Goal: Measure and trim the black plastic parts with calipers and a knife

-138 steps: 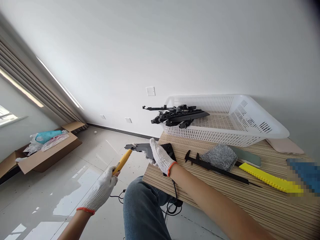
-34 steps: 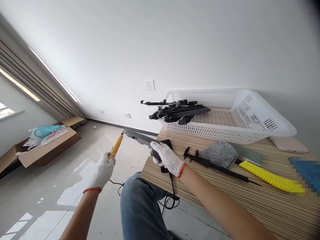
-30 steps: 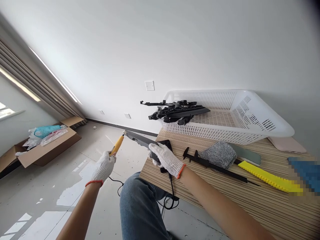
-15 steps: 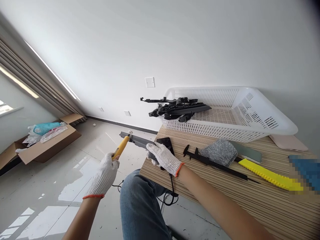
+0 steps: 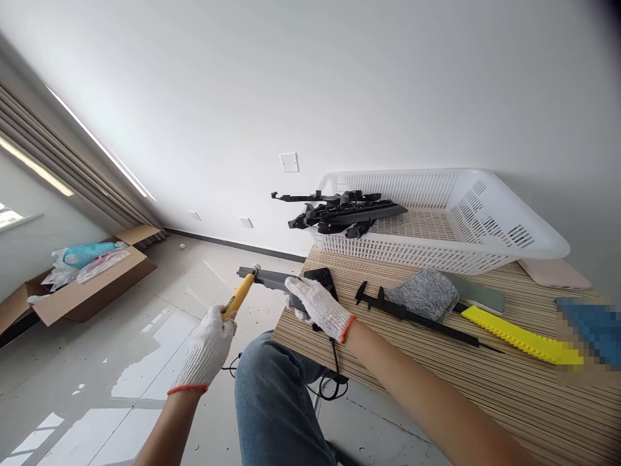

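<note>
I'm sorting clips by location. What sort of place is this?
Likely a plain room used as a makeshift workspace: a caliper on the table, a basket holding black parts, and a curtain.

The wood-striped counter (image 5: 543,414) carries a white slotted plastic basket (image 5: 417,255) along its back edge. In front lie a black vernier caliper (image 5: 412,316), a heather-gray cloth (image 5: 424,294) touching it, a flat gray-green case (image 5: 485,298) and a yellow tooth-edged strip (image 5: 519,333). A pinkish pad (image 5: 555,273) sits near the basket's right end, a corded black unit (image 5: 325,278) at the left corner; a blue item (image 5: 589,327) is pixelated.
</note>
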A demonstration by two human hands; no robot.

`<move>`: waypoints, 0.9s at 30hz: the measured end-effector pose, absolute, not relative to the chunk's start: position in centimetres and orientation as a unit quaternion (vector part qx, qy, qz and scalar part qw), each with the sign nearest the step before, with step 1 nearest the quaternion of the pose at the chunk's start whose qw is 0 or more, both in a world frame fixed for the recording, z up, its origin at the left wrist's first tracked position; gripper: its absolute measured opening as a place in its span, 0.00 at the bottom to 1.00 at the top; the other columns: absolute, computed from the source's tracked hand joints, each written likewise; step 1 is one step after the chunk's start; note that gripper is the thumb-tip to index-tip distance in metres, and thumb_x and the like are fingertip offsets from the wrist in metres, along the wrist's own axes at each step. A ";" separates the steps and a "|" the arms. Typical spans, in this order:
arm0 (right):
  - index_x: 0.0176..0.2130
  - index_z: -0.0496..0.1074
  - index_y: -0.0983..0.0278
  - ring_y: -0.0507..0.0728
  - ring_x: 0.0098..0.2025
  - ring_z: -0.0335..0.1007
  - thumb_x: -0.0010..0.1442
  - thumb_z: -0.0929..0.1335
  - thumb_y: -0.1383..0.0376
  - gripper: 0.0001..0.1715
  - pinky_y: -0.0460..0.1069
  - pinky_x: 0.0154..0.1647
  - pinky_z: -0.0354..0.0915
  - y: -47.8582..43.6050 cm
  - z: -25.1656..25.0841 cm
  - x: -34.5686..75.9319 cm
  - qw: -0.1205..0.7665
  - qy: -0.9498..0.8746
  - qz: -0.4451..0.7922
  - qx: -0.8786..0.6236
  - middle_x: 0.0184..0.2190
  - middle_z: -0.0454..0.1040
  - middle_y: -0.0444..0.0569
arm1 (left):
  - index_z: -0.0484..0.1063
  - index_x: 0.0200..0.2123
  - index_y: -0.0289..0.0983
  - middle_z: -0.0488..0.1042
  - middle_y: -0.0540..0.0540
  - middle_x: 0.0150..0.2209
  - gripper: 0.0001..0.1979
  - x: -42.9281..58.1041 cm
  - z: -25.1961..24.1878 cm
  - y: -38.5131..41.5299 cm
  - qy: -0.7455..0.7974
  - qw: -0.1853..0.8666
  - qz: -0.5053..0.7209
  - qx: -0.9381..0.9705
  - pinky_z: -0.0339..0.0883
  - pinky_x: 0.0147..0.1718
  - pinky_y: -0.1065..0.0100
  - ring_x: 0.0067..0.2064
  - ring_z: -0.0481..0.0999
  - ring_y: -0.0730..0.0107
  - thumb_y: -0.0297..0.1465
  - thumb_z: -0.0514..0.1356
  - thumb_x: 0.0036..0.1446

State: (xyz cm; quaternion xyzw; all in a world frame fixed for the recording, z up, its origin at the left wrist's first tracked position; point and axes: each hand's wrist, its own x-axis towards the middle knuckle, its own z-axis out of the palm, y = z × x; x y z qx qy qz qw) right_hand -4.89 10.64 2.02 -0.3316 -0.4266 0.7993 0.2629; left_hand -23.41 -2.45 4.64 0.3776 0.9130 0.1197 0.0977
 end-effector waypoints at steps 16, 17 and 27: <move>0.33 0.71 0.61 0.49 0.20 0.64 0.66 0.72 0.51 0.19 0.43 0.17 0.55 10.4 2.4 -6.0 0.262 -0.490 0.760 -0.336 0.22 0.70 0.41 | 0.68 0.47 0.39 0.71 0.49 0.26 0.22 -23.5 1.7 -4.2 0.888 0.114 0.283 0.344 0.67 0.28 0.59 0.27 0.74 0.56 0.48 0.48 0.61; 0.32 0.71 0.61 0.48 0.19 0.62 0.65 0.74 0.51 0.19 0.44 0.17 0.55 10.3 2.4 -5.8 0.257 -0.506 0.751 -0.336 0.21 0.70 0.41 | 0.68 0.45 0.40 0.72 0.48 0.27 0.22 -23.8 1.2 -4.2 0.879 0.122 0.305 0.345 0.68 0.29 0.59 0.27 0.74 0.57 0.49 0.48 0.61; 0.33 0.69 0.61 0.47 0.16 0.58 0.68 0.70 0.51 0.18 0.43 0.15 0.54 10.3 2.2 -5.5 0.243 -0.470 0.765 -0.366 0.21 0.69 0.39 | 0.67 0.42 0.41 0.74 0.48 0.29 0.20 -25.7 0.3 -4.1 0.855 0.118 0.370 0.343 0.70 0.31 0.60 0.30 0.74 0.59 0.51 0.49 0.63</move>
